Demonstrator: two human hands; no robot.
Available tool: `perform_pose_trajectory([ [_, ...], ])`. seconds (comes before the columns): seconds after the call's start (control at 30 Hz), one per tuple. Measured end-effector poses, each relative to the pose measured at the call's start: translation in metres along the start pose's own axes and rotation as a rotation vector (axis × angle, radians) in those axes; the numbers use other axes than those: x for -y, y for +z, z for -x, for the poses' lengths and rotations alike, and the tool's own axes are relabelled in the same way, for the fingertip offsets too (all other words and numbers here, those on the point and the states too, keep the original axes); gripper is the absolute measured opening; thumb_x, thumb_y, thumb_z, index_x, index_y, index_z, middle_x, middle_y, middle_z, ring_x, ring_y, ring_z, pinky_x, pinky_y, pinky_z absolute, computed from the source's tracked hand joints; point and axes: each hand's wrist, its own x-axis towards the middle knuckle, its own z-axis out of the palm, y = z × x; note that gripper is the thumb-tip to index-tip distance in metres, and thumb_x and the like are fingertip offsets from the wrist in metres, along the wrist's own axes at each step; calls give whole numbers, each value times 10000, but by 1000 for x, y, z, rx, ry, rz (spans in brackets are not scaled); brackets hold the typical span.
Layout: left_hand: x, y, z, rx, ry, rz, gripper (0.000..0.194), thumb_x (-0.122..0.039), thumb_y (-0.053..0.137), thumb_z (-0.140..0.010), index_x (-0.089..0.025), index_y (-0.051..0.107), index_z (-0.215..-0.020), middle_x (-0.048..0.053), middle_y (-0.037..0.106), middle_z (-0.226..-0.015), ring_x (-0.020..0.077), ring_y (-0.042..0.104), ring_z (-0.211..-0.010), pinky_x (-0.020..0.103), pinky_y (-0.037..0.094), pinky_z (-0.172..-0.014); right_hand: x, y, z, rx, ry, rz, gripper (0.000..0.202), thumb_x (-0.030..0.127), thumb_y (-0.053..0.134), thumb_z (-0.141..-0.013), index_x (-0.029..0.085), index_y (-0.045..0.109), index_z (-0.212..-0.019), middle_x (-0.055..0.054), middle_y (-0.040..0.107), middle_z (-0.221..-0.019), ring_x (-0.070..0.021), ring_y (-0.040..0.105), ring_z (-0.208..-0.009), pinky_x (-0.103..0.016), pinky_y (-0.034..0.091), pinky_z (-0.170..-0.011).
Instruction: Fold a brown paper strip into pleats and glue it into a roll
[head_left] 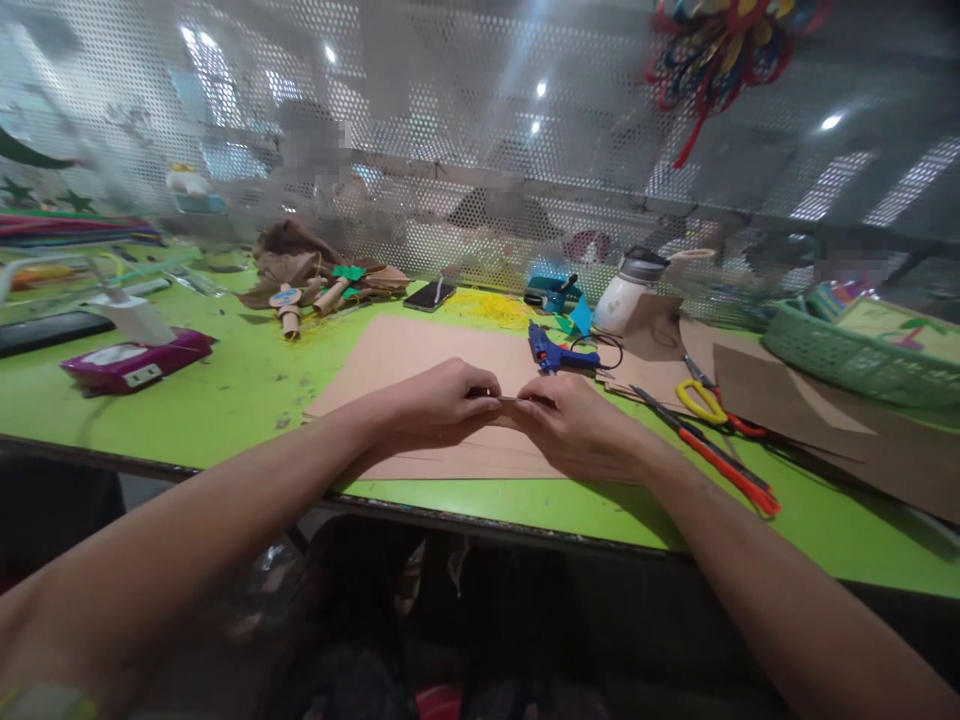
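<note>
Both hands meet above a stack of light brown paper sheets [420,350] near the front edge of the green table. My left hand [454,392] pinches one end of a small thin brown paper strip [508,400]. The strip's other end is between the thumb and fingers of my right hand [566,412]. Most of the strip is hidden by the fingers. A blue glue gun [559,352] lies just beyond my right hand, at the far right of the sheets.
Right of the sheets are a red-and-black tool [724,465], scissors [701,400], dark brown paper [780,390] and a green basket [847,365]. Behind stand a white bottle [622,295], a phone [430,294] and paper crafts [289,300]. A purple power strip [139,362] sits left.
</note>
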Motion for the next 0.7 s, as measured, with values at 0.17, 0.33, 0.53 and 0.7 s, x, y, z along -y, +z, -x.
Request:
perform_pose_trajectory([
  [0.17, 0, 0, -1, -4, -5, -1, 278, -328, 454, -869, -158, 661, -944, 44, 667, -823, 123, 542, -676, 223, 359, -606, -1, -2, -1, 4, 8, 8, 342, 337, 422, -904, 142, 590, -678, -47, 602, -639, -108, 437, -546, -248, 267, -505],
  [0.33, 1, -1, -1, 8, -4, 12, 288, -343, 450, -874, -163, 660, -957, 52, 676, -846, 130, 554, -696, 232, 364, -622, -3, -1, -2, 19, 9, -6, 349, 348, 412, -906, 147, 591, -683, -43, 601, -634, -109, 452, -548, -246, 274, -507],
  [0.53, -3, -1, 0, -5, -33, 13, 299, -350, 449, -867, -156, 668, -927, 46, 671, -813, 127, 542, -664, 232, 359, -599, -5, -1, -4, 26, 12, -31, 334, 334, 433, -895, 145, 605, -680, -37, 596, -615, -110, 442, -548, -246, 281, -515],
  [0.7, -3, 0, 1, -3, -24, 4, 302, -351, 450, -864, -160, 669, -943, 51, 673, -829, 134, 546, -678, 235, 365, -607, -5, -1, -5, 55, 15, -36, 331, 325, 426, -895, 143, 613, -692, -38, 599, -611, -113, 465, -556, -243, 290, -522],
])
